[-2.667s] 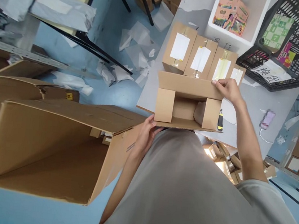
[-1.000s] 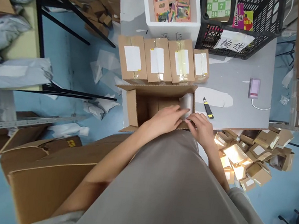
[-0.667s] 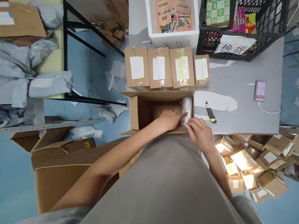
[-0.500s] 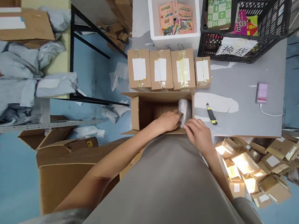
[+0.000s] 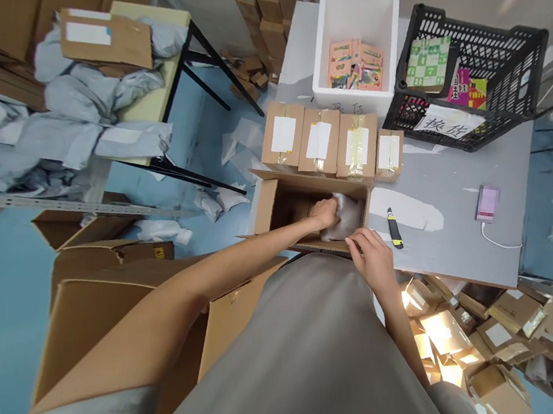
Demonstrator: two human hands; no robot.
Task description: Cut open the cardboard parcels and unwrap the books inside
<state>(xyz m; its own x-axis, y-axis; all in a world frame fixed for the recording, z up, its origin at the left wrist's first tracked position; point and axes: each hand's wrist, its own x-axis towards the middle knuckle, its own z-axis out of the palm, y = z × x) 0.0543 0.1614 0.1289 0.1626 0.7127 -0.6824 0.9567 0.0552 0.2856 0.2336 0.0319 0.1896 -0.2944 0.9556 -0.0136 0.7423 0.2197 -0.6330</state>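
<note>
An open cardboard box point(image 5: 265, 207) lies on the near edge of the grey table, right in front of my body. Inside its right half is a bundle in greyish, translucent plastic wrap point(image 5: 348, 217). My left hand point(image 5: 325, 213) reaches into the box with curled fingers closed on the bundle's left side; its fingertips are partly hidden. At the box's near right corner, my right hand point(image 5: 375, 258) has its thumb and bent fingers on the rim, beside the bundle. A black and yellow utility knife point(image 5: 395, 228) lies on the table to the right of the box.
Several taped, labelled cartons point(image 5: 319, 142) stand behind the box. Farther back are a white foam box point(image 5: 350, 102) and a black crate point(image 5: 512, 128). A phone point(image 5: 487, 204) on a cable lies at right. Opened boxes point(image 5: 497, 335) cover the floor; grey parcels point(image 5: 57, 140) fill the left.
The view has shifted. The wrapped bundle now looks wider and spread toward the box's right end, no longer a narrow upright roll. My left hand stays on it; my right hand remains at the corner.
</note>
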